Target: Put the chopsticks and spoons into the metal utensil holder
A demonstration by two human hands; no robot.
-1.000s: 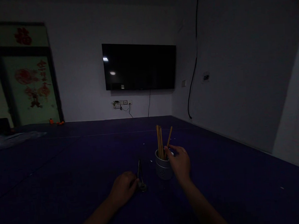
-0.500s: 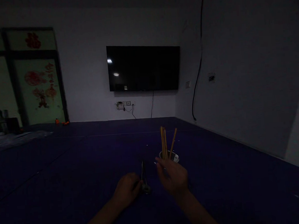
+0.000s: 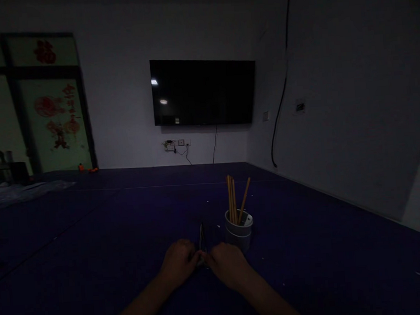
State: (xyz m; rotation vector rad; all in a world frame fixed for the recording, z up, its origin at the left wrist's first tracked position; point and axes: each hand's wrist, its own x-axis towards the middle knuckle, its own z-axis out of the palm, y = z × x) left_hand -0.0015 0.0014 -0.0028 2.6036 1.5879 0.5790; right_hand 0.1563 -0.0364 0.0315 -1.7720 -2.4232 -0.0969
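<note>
In the head view my left hand (image 3: 179, 260) is closed at the left side of a dark, slender object (image 3: 201, 235) with a pale edge. My right hand (image 3: 226, 264) meets it from the right, fingers curled and thumb near the left thumb. Both hands pinch the near end of this object, which is mostly hidden; its kind is too dark to make out. Just beyond my right hand stands a pale round cup (image 3: 238, 232), upright. Several yellowish wooden sticks (image 3: 232, 199) rise from it, one leaning right.
A dark blue tabletop (image 3: 129, 230) carries small white scraps. Clear plastic sheeting (image 3: 28, 192) lies at far left, with small orange things (image 3: 93, 170) at the back edge. A television (image 3: 203, 91) hangs on the wall; a black cable (image 3: 281, 99) hangs to its right.
My right hand has come down and left from in front of the cup to the dark slender object beside my left hand. The cup is now uncovered. My left hand stays nearly in place.
</note>
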